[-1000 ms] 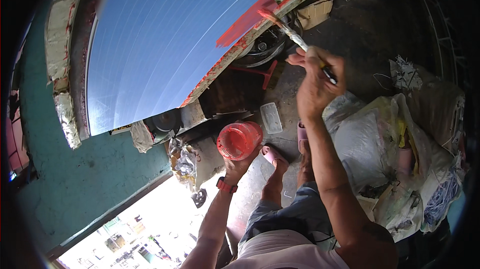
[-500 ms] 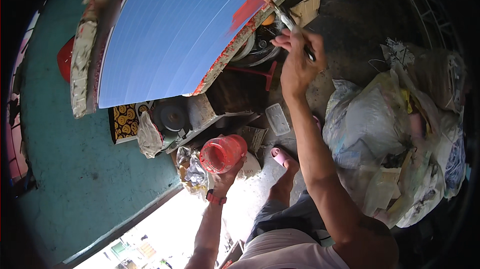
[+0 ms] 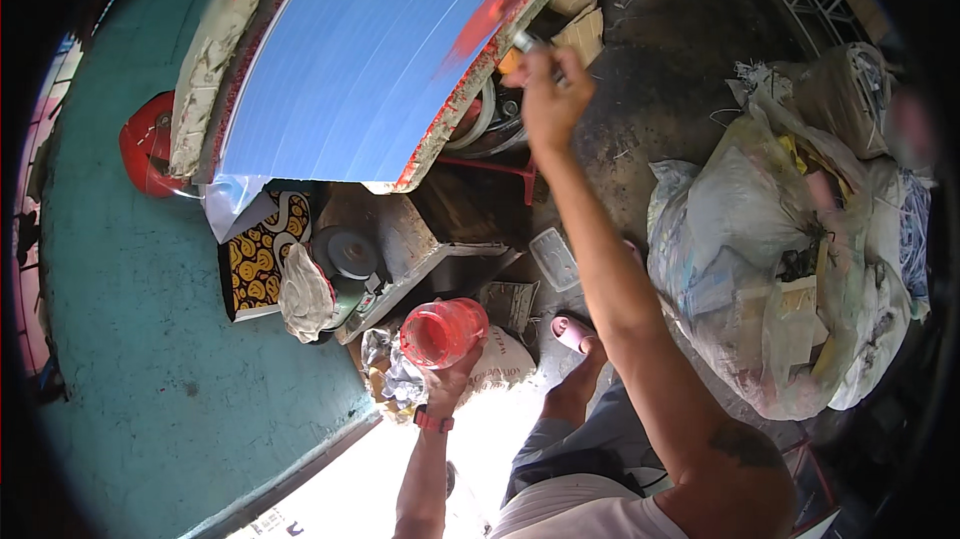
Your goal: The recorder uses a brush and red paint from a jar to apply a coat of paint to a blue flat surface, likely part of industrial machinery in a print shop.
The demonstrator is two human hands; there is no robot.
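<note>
My left hand (image 3: pixel 452 377) grips a clear jar (image 3: pixel 446 331) smeared with red paint, its mouth tilted toward me. Fingers of my right hand (image 3: pixel 553 104) are closed around a paintbrush (image 3: pixel 524 41), whose far end is blurred near the board's edge. The large blue board (image 3: pixel 350 69) has fine pale lines and a streaky red patch (image 3: pixel 490 14) in its upper right. Red paint also dots the rough, pale rim (image 3: pixel 455 104) along the board's right side. Whether the bristles touch the surface cannot be made out.
Big plastic bags (image 3: pixel 760 229) stuffed with scraps lie at right. A bench grinder (image 3: pixel 350 254) sits on a stand below the board, near a yellow-and-black patterned box (image 3: pixel 262 264). A red helmet (image 3: pixel 148 144) rests by the green wall (image 3: pixel 130 289). A clear plastic tray (image 3: pixel 554 259) is on the floor.
My right hand with the paintbrush has moved left and up, staying near the board's right edge. The view has shifted, showing more of the red helmet. My left hand still holds the jar.
</note>
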